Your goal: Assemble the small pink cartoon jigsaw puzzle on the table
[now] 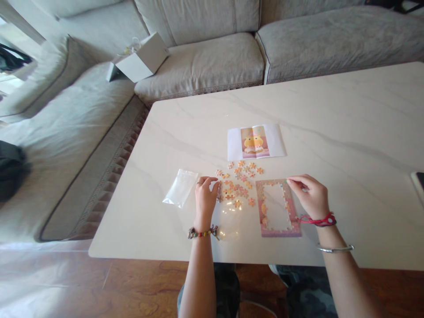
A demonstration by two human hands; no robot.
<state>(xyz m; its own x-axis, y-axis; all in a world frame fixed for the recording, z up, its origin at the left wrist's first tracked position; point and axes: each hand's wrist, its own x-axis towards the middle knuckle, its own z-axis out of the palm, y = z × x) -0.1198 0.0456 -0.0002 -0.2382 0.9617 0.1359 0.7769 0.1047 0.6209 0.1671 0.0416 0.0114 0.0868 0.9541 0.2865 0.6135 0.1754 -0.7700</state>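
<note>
A small pink puzzle frame (pixel 280 231) lies on the white marble table (pixel 331 132), its border pieces fitted and its middle bare. Several loose orange and pink puzzle pieces (pixel 238 183) are scattered just left of it. My left hand (pixel 205 198) rests at the left edge of that scatter, fingers curled with the tips on a piece. My right hand (pixel 311 196) sits at the frame's upper right corner, fingers pinched together over the border. A printed picture sheet (pixel 255 141) showing a yellow character lies beyond the pieces.
A clear plastic bag (pixel 180 187) lies left of my left hand. A phone's edge (pixel 419 183) shows at the table's right. A grey sofa (pixel 215 57) wraps round the far and left sides, with a white box (pixel 142 59) on it.
</note>
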